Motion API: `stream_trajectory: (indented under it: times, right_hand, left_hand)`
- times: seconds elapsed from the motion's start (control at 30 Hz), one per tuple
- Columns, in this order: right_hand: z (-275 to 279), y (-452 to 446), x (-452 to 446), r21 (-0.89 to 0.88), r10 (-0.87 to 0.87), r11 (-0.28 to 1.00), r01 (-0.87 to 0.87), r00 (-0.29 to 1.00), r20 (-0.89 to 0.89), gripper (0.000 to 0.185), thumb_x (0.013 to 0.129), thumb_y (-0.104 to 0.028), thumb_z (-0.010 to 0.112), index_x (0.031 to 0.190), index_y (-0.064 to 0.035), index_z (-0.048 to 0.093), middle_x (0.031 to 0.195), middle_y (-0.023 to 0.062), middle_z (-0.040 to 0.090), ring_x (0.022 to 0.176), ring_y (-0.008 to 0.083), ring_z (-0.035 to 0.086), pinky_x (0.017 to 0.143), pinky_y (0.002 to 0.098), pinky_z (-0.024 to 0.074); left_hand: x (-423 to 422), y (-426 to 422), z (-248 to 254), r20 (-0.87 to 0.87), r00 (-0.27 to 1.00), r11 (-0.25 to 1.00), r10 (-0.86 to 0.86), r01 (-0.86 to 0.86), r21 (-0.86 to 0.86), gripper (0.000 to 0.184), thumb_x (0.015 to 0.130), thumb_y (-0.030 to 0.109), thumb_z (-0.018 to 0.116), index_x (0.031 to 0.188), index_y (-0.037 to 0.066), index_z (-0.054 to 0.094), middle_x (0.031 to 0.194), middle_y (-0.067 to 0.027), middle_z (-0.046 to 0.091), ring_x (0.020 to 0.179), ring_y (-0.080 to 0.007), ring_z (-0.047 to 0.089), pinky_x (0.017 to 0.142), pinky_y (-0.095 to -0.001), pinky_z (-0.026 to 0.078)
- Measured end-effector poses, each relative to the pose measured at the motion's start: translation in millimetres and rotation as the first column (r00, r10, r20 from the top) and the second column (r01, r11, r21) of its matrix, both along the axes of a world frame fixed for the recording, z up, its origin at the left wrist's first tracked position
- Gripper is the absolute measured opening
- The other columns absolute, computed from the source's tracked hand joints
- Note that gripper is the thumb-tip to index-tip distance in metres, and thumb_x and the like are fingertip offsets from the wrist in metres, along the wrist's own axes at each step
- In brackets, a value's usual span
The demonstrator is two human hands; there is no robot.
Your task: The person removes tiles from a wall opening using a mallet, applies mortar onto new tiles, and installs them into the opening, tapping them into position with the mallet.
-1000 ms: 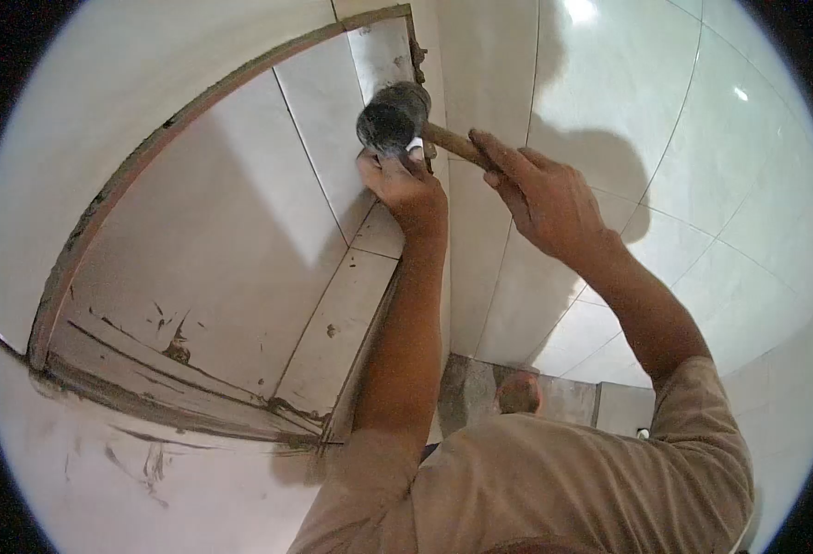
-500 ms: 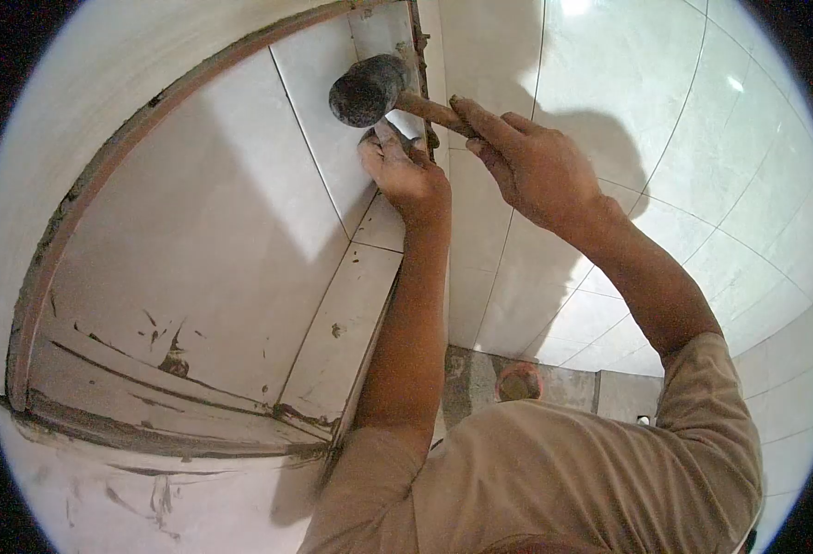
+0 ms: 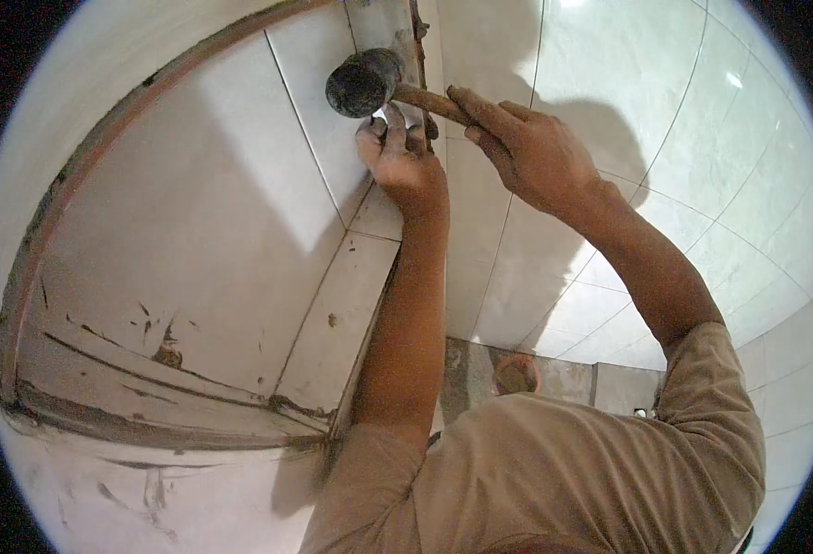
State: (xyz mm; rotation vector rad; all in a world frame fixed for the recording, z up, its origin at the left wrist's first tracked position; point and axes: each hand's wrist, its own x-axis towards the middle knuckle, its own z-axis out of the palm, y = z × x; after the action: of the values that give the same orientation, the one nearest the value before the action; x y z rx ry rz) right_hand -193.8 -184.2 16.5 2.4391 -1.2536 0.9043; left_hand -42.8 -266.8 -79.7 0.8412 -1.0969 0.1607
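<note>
Mallet point(image 3: 360, 83) is up nr the top end of the framed tiled section point(image 3: 194, 212), its dark head just above the L hand's fingers; can't tell if head touches tile. R hand point(image 3: 545, 157) is clamped on the wooden handle point(image 3: 430, 103), w/ handle running from head down to the R. L hand point(image 3: 405, 171) is below the head, fingers bent & raised, w/ a small pale bit point(image 3: 380, 114) showing nr the fingertips; can't tell what it is or if it's gripped. Hands are apart, mallet handle btwn.

Container: 1 round one w/ orange rim point(image 3: 537, 371), down on the grey floor point(image 3: 568, 377) past the person's shoulder. Grey-brown stuff inside, too small to ID; lower part hidden by the shirt point(image 3: 554, 462). Small white item point(image 3: 640, 413) to its R, also unclear.

Framed section has a reddish-brown edge point(image 3: 70, 185) along its curved side, pale tiles w/ dark joints, & dark smears point(image 3: 168, 353) nr the bottom. Narrow tile strip point(image 3: 328, 319) runs alongside the L forearm. Tiled wall point(image 3: 628, 111) on the R carries a shadow behind the R hand.
</note>
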Motion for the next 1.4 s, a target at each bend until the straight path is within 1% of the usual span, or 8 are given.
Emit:
stream_trajectory:
  times: [0.17,0.23,0.37,0.87,1.0,1.13,1.23,1.4]
  right_hand:
    - [5,-3,-7,-0.099,0.010,0.995,-0.014,0.999,-0.042,0.044,0.104,-0.027,0.056,0.147,-0.0176,0.052,0.103,0.0190,0.072,0.093,0.0390,0.070,0.079,0.0502,0.0563]
    - [2,-1,-13,-0.117,0.073,0.991,-0.069,0.997,0.026,0.044,0.103,-0.028,0.058,0.145,-0.0161,0.054,0.103,0.0194,0.072,0.092,0.0390,0.070,0.078,0.0499,0.0562]
    - [-2,-1,-15,-0.174,0.066,0.983,-0.058,0.997,0.038,0.041,0.104,-0.030,0.055,0.142,-0.0159,0.056,0.101,0.0198,0.072,0.090,0.0396,0.071,0.077,0.0499,0.0561]
    - [19,21,-4,0.130,0.041,0.991,-0.038,0.999,-0.016,0.032,0.103,-0.024,0.052,0.130,-0.0071,0.056,0.093,0.0249,0.070,0.086,0.0471,0.069,0.076,0.0558,0.0549]
    - [18,24,0,0.204,-0.068,0.976,0.080,0.996,-0.064,0.037,0.101,-0.017,0.056,0.136,-0.0055,0.054,0.111,0.0247,0.067,0.102,0.0442,0.066,0.087,0.0519,0.0546]
    - [-7,2,1,-0.080,-0.029,0.997,0.017,0.988,-0.149,0.039,0.106,-0.031,0.052,0.140,-0.0128,0.057,0.104,0.0199,0.073,0.092,0.0408,0.071,0.079,0.0516,0.0555]
    - [-15,2,-2,0.000,-0.042,0.999,0.042,0.996,-0.080,0.031,0.105,-0.027,0.047,0.129,-0.0110,0.058,0.103,0.0215,0.072,0.095,0.0448,0.069,0.083,0.0564,0.0560]
    - [-18,10,-5,0.035,0.083,0.995,-0.092,0.977,0.195,0.045,0.107,-0.026,0.051,0.150,-0.0174,0.046,0.119,0.0193,0.070,0.107,0.0376,0.069,0.092,0.0472,0.0550]
  left_hand:
    - [20,-4,-11,0.108,0.994,1.000,0.001,0.000,-0.002,0.042,0.081,-0.007,0.068,0.123,-0.006,0.064,0.113,-0.0188,0.055,0.095,-0.0335,0.063,0.077,-0.0406,0.055]
    - [35,-7,-13,0.277,0.905,0.929,0.324,-0.359,0.086,0.051,0.086,0.041,0.070,0.120,0.003,0.072,0.101,-0.0226,0.072,0.091,-0.0407,0.069,0.081,-0.0471,0.058]
    - [60,-12,-9,0.578,0.791,0.793,0.201,-0.478,0.378,0.040,0.079,0.036,0.079,0.100,0.003,0.076,0.093,-0.0204,0.074,0.088,-0.0405,0.073,0.082,-0.0477,0.059]
    - [63,-25,-19,0.622,0.781,0.803,0.058,-0.407,0.436,0.034,0.084,0.045,0.073,0.086,0.012,0.079,0.093,-0.0099,0.076,0.084,-0.0335,0.072,0.078,-0.0446,0.057]
    - [59,-24,-17,0.638,0.758,0.873,0.135,-0.396,0.285,0.024,0.070,0.017,0.087,0.079,0.000,0.073,0.083,-0.0208,0.073,0.077,-0.0364,0.073,0.073,-0.0440,0.058]
    - [42,-8,-7,0.468,0.872,0.880,0.144,-0.329,0.343,0.024,0.073,0.018,0.086,0.079,0.000,0.070,0.079,-0.0196,0.072,0.075,-0.0360,0.073,0.072,-0.0430,0.059]
    - [25,-9,-16,0.303,0.924,0.822,0.233,-0.353,0.447,0.030,0.085,0.017,0.077,0.100,-0.005,0.063,0.088,-0.0189,0.073,0.077,-0.0370,0.072,0.072,-0.0431,0.058]
    - [-3,12,-38,0.731,0.641,0.771,0.233,-0.580,0.263,0.036,0.097,0.007,0.053,0.128,-0.012,0.054,0.122,-0.0260,0.062,0.114,-0.0363,0.061,0.098,-0.0415,0.051]
